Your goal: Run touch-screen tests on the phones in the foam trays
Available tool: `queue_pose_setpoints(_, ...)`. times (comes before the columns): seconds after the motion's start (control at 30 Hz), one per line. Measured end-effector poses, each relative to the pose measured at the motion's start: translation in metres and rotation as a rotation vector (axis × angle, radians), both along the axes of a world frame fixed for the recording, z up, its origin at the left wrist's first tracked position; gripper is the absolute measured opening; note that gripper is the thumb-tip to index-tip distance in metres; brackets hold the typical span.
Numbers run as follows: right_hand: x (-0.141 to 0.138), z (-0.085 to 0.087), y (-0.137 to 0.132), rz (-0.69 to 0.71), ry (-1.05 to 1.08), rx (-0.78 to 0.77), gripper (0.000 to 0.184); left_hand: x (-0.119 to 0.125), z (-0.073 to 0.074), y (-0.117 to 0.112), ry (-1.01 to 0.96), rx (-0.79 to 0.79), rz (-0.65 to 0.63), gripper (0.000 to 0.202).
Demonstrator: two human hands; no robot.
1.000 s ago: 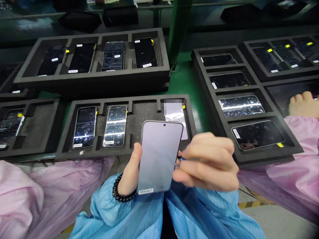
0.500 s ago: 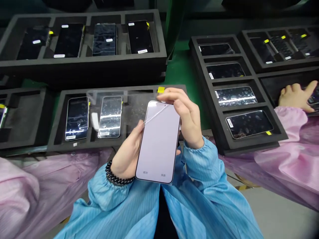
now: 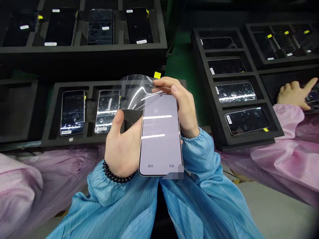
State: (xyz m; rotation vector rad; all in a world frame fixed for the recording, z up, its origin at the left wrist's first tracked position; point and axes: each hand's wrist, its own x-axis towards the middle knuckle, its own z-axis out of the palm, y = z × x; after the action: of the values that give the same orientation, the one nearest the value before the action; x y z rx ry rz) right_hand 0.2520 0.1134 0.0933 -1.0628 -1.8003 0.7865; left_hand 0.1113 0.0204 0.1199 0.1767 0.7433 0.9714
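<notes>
A lit smartphone (image 3: 160, 149) with a pale lilac screen and two labels near its bottom lies in my left hand (image 3: 123, 146). The fingers go behind the phone, out of sight, while the thumb stands away from its left edge. At the phone's top right, my right hand (image 3: 184, 104) pinches a clear protective film (image 3: 136, 91) at the corner beside a yellow tab (image 3: 157, 75). The film curves up and to the left over the top of the phone. It appears lifted off most of the screen.
A dark foam tray (image 3: 52, 116) behind my hands holds phones in film. A raised foam tray (image 3: 99, 49) stands further back with several more. On the right, another foam tray (image 3: 239, 78) holds several phones, and a co-worker's hand (image 3: 291, 94) reaches near it. Pink sleeves flank me.
The film has been drawn further left and bulges upward from the phone. My left thumb has come off the phone's edge. The phone stands straighter, and the view has shifted slightly.
</notes>
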Motion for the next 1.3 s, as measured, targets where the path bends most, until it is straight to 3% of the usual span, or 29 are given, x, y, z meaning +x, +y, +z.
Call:
queue_pose_setpoints(0.27,-0.003,-0.002,0.000,-0.047,-0.027,-0.030,0.029,-0.002,0.001,0.002,-0.043,-0.024,0.032,0.083)
queue_pose_setpoints(0.33,-0.005,-0.005,0.002,-0.019,-0.004,-0.041,0.033,-0.001,0.004,0.003,-0.051,-0.046,0.044,0.083)
queue_pose_setpoints(0.47,-0.005,-0.019,0.015,0.063,0.228,-0.119,0.062,-0.001,0.001,0.005,-0.013,-0.067,0.052,0.082)
queue_pose_setpoints(0.63,0.023,-0.028,0.029,0.034,0.552,-0.079,0.056,-0.021,-0.013,0.009,0.055,-0.014,0.041,0.085)
queue_pose_setpoints(0.73,0.049,-0.025,0.015,-0.041,0.698,-0.021,0.047,-0.043,-0.022,0.019,0.216,0.065,0.144,0.074)
queue_pose_setpoints(0.83,0.066,-0.027,-0.010,-0.114,0.700,0.030,0.049,-0.057,-0.034,0.036,0.374,0.185,0.245,0.059)
queue_pose_setpoints(0.97,0.070,-0.037,-0.035,-0.203,0.569,-0.070,0.053,-0.048,-0.054,0.058,0.443,0.208,0.205,0.056)
queue_pose_setpoints(1.07,0.073,-0.044,-0.046,-0.190,0.475,-0.118,0.053,-0.039,-0.067,0.055,0.699,0.326,0.270,0.062)
queue_pose_setpoints(1.2,0.080,-0.051,-0.060,-0.159,0.205,-0.079,0.042,-0.058,-0.084,0.017,1.442,0.794,0.479,0.051)
queue_pose_setpoints(1.27,0.083,-0.058,-0.067,-0.120,-0.044,-0.002,0.034,-0.074,-0.095,-0.003,1.714,1.001,0.432,0.050)
queue_pose_setpoints(1.3,0.083,-0.061,-0.069,-0.093,-0.165,0.057,0.031,-0.081,-0.101,-0.012,1.779,1.085,0.348,0.050)
